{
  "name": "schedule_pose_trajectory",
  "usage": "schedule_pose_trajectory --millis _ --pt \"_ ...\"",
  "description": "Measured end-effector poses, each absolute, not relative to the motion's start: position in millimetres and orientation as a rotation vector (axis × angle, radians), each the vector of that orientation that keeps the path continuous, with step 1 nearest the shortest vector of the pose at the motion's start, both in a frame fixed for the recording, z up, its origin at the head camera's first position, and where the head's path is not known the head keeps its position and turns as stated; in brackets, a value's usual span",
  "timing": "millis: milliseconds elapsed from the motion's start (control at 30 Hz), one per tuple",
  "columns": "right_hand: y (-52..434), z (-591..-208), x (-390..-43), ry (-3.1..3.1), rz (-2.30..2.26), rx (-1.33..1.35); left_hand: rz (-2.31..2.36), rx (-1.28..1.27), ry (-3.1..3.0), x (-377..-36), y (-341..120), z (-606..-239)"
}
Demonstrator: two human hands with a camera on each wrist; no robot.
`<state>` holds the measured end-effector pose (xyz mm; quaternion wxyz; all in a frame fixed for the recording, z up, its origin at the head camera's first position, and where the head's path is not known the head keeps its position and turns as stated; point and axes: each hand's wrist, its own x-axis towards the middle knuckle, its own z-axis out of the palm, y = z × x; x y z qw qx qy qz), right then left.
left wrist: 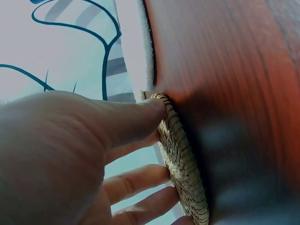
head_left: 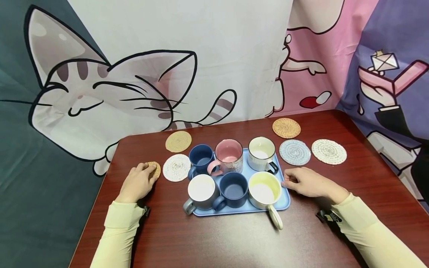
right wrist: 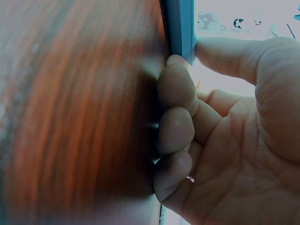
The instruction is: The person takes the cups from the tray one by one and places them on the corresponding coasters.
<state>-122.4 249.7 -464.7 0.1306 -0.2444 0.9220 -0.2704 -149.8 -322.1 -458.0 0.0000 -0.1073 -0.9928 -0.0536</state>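
At the table's left side, my left hand (head_left: 137,182) grips a small woven coaster (head_left: 155,169). In the left wrist view, the thumb and fingertips meet the tan coaster (left wrist: 183,164), which lies flat, close to the tabletop. My right hand (head_left: 310,181) is at the right edge of a light blue tray (head_left: 283,200); in the right wrist view the thumb and index finger pinch the tray's rim (right wrist: 180,28), the other fingers curled underneath. On the tray stand a pink mug (head_left: 229,152), a cream mug with a black handle (head_left: 260,156), a pale yellow mug (head_left: 259,193) and a dark blue mug (head_left: 234,191).
Another navy mug (head_left: 201,158) and a white mug with a grey handle (head_left: 201,193) stand at the tray's left end. Left of them lie a white coaster (head_left: 176,168) and a tan one (head_left: 178,141). Orange (head_left: 286,128), blue-grey (head_left: 295,152) and white (head_left: 329,151) coasters lie right.
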Motion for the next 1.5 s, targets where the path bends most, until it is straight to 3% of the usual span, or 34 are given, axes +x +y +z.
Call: schedule_pose_trajectory --millis 1033,1500 --pt "251 -471 -125 2.693 -0.784 -0.725 -0.208 -0.297 -3.132 -149 -322 -452" --pt "251 -469 -124 2.686 -0.786 -0.724 -0.556 -0.526 -2.884 -147 -286 -438"
